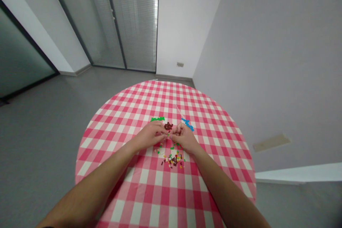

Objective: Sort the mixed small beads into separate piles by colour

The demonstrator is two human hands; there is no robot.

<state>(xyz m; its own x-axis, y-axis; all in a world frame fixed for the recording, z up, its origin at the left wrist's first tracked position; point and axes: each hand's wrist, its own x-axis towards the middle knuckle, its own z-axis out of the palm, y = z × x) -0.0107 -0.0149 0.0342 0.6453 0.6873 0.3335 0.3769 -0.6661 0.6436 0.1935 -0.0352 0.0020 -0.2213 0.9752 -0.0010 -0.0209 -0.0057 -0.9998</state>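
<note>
My left hand and my right hand meet over the middle of the table, thumbs and fingers closed in a pinch. Between their fingertips is a tiny green piece, too small to tell its kind. Just beyond the left fingers lies a row of small green pieces. A heap of dark brown pieces sits past the gap between my hands. Blue pieces lie behind my right hand. Nearer to me, mixed small pieces in brown, yellow, green and white are scattered loosely.
A red-and-white checked cloth covers the round table. Glass doors with blinds stand beyond it across the grey floor. A pale wall rises close on the right.
</note>
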